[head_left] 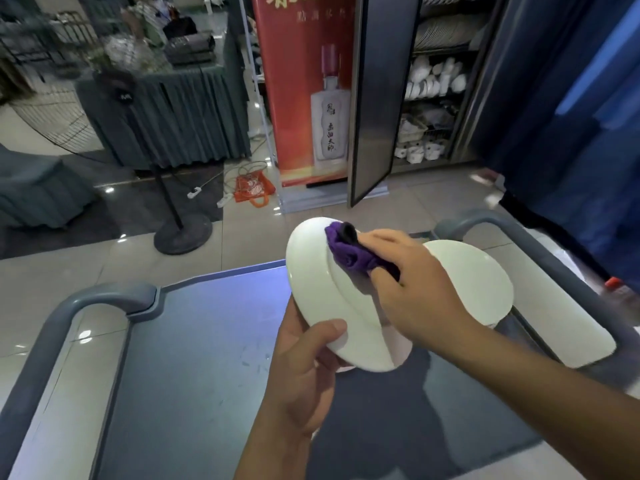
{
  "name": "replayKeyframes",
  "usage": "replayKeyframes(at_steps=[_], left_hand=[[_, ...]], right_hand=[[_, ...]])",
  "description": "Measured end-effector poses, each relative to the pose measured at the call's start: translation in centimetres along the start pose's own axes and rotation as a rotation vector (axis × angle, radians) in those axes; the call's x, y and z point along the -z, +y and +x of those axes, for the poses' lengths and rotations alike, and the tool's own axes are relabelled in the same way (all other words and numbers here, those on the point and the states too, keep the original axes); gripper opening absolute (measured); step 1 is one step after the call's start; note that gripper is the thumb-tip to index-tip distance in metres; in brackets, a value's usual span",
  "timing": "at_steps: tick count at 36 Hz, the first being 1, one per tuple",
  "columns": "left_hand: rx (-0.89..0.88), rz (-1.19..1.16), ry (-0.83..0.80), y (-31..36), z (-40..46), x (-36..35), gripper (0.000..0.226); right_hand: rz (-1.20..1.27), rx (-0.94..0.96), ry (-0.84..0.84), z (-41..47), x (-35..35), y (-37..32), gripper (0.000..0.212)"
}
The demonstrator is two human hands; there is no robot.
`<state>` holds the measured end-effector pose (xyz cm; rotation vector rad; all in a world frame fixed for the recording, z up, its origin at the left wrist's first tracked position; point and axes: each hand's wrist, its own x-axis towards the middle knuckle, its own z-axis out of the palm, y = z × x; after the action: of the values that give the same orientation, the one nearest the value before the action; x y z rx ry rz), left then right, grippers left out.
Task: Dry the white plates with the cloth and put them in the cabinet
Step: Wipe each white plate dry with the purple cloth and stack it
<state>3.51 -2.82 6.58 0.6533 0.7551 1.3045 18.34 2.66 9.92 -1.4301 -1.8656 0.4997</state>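
Glossy pale floor tiles (242, 237) catch small glints of ceiling light, with a dark strip at 9 o'clock. At 11 o'clock a green-skirted table (166, 109) stands behind a pedestal fan (48, 109); a red banner (304, 91) rises at 12 o'clock, blue drapery (571, 116) at 2 o'clock.

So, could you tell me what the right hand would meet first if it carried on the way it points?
Probably nothing new: the right hand already presses the purple cloth onto the held round white plate.
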Motion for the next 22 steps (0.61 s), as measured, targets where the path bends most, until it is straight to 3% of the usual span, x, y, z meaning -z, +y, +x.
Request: replayKeyframes(at_steps=[9, 13, 16, 18, 20, 22], left_hand=[[-0.030, -0.129, -0.044, 0.6, -1.0, 2.2, 0.066], [0.035, -0.151, 0.000, -0.1, -0.9, 2.2, 0.058], [0.086, -0.214, 0.063, -0.1, -0.6, 2.9, 0.074], [0.086, -0.236, 0.086, 0.2, -0.6, 3.4, 0.081], [0.079, -0.219, 0.089, 0.7, -0.9, 3.5, 0.080], [0.090, -0.205, 0.078, 0.8, -1.2, 3.4, 0.079]], right_hand=[[0.108, 0.364, -0.328, -4.0, 3.8, 3.8, 0.061], [0.308, 0.177, -0.233, -5.7, 5.3, 5.5, 0.053], [0.684, -0.337, -0.039, -5.3, 5.4, 6.0, 0.034], [0.764, -0.567, 0.009, -4.4, 5.8, 6.7, 0.028], [0.779, -0.570, 0.025, -3.2, 6.0, 6.2, 0.030], [0.760, -0.393, 0.028, -2.0, 6.1, 4.7, 0.027]])
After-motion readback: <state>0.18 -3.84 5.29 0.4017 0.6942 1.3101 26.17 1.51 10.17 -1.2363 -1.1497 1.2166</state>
